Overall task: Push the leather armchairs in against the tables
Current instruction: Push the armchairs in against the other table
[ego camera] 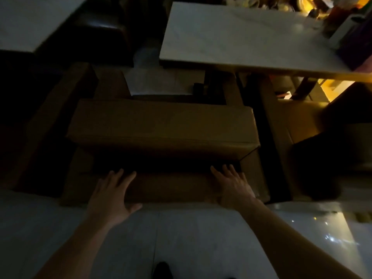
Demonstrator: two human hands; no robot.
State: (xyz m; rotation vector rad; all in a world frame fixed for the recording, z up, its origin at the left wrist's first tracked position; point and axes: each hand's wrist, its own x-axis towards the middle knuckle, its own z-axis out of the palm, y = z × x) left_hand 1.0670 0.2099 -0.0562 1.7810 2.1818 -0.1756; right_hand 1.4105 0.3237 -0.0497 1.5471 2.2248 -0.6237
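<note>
— Dim café floor [191, 238]: brown armchair [161, 125] sits just short of the white surface [241, 37].

— Heavy, stiff. Left hand [112, 198] and right hand [231, 186], each grip spread flat, press its backrest top.

— Where does the armchair [161, 125] stand?
— Before the near edge of the right table [241, 37]; its front seems tucked under that edge, though the dim view leaves this unsure; a second armchair [291, 117] sits just beside it on the right.
— And the hands?
— Both flat on its backrest top; left hand [110, 196] left, right hand [231, 188] right; another table [26, 19] stands far left.
</note>
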